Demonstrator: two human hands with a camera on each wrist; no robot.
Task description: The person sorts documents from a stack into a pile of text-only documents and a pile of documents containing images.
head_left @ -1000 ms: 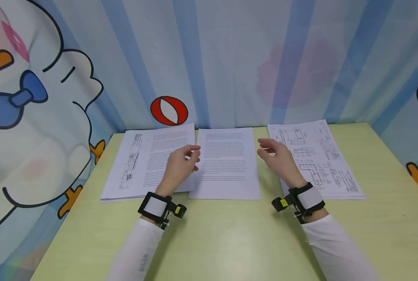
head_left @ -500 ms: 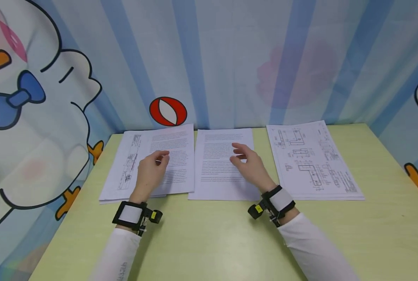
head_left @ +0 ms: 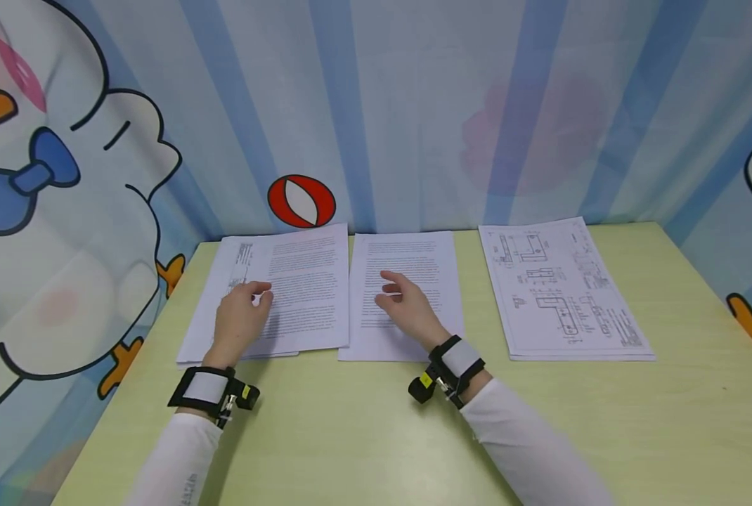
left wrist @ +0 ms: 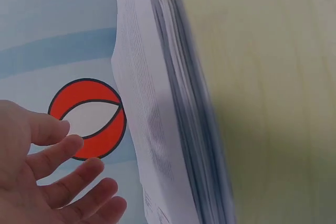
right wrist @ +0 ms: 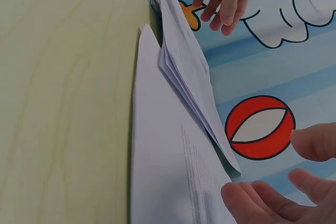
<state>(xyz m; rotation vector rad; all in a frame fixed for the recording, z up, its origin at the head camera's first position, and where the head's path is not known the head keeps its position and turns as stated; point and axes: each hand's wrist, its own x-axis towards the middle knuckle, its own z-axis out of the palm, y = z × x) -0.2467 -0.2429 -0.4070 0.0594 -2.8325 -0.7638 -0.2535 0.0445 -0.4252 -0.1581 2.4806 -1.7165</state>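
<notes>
My left hand (head_left: pixel 238 320) hovers over the left paper stack (head_left: pixel 309 295), fingers loosely bent and holding nothing. That stack has a printed text sheet lying over pages with a line drawing at its left side. In the left wrist view its layered edge (left wrist: pixel 191 114) looks thick, and the left hand (left wrist: pixel 58 177) is apart from it. Above the middle text pages (head_left: pixel 407 246) floats my right hand (head_left: pixel 410 309), thumb and fingers apart with nothing between them. In the right wrist view, the middle pages (right wrist: pixel 163 150) lie partly under the left stack's corner (right wrist: pixel 181 72).
A third stack, with technical drawings (head_left: pixel 553 281), lies at the right. Everything rests on a pale yellow-green table (head_left: pixel 363 436). Behind it hangs a striped blue curtain (head_left: pixel 414 126) with cartoon prints. Each wrist wears a strapped camera (head_left: pixel 247 396).
Both hands have moved left: the left hand from the gap beside the middle pages to over the left stack, the right from the drawings to over the middle pages. The papers stay put.
</notes>
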